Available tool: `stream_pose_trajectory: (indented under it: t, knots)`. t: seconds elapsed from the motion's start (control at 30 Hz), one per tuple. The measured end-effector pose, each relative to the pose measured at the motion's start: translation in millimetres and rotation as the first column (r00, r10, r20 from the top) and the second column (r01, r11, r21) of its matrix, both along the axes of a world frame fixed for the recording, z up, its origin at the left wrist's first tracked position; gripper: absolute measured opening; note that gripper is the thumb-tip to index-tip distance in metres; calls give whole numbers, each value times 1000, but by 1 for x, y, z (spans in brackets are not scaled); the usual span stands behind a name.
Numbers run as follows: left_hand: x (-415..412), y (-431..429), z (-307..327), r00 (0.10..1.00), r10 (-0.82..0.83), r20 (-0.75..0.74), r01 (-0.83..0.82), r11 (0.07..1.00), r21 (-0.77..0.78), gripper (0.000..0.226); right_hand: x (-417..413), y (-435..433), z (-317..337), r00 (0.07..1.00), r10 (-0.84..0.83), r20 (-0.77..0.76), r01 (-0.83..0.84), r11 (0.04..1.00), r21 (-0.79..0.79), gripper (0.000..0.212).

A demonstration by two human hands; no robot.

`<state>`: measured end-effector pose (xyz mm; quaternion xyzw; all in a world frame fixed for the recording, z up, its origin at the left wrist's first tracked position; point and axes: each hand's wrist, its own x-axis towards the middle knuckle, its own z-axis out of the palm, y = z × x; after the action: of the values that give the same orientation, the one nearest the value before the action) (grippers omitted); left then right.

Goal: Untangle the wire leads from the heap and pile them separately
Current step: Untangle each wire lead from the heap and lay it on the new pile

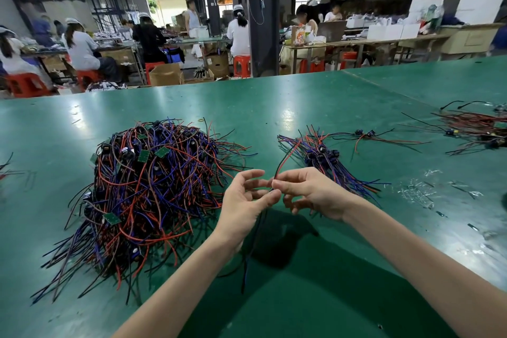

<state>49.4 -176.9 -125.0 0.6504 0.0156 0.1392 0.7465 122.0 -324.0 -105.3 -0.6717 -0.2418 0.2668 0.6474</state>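
A big tangled heap [148, 189] of red, blue and black wire leads with small green boards lies on the green table [315, 107], left of centre. A smaller, tidier pile of leads [326, 159] lies to the right of it. Between them, raised over the table, my right hand [310, 192] pinches one wire lead [282, 162] between thumb and forefinger; its red end rises toward the small pile and its dark ends hang down below my hands. My left hand [244, 200] meets it fingertip to fingertip and touches the same lead, fingers loosely curled.
Another spread of red and black leads [474, 129] lies at the far right of the table. Scraps of clear plastic [422, 192] litter the table right of my right arm. Beyond the far edge, several seated people work at other benches with red stools.
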Motion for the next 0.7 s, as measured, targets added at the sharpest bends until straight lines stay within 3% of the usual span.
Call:
stream_pose_trajectory:
  t: [0.13,0.3,0.5,0.7]
  knots:
    - [0,0,0,1000,10,-20,-10,1000,5,39,-1,2,0,1000,-26,2,26,1000,14,35]
    - [0,-6,5,994,-88,-63,67,959,-275,20,4,0,4,991,-134,-7,134,987,84,10]
    - [-4,-8,4,978,-142,-155,107,970,-216,9,5,-2,5,982,-186,-8,186,977,102,13]
    - [-3,-6,4,981,-97,-168,68,983,-172,8,5,-3,4,999,-34,-8,34,997,76,32]
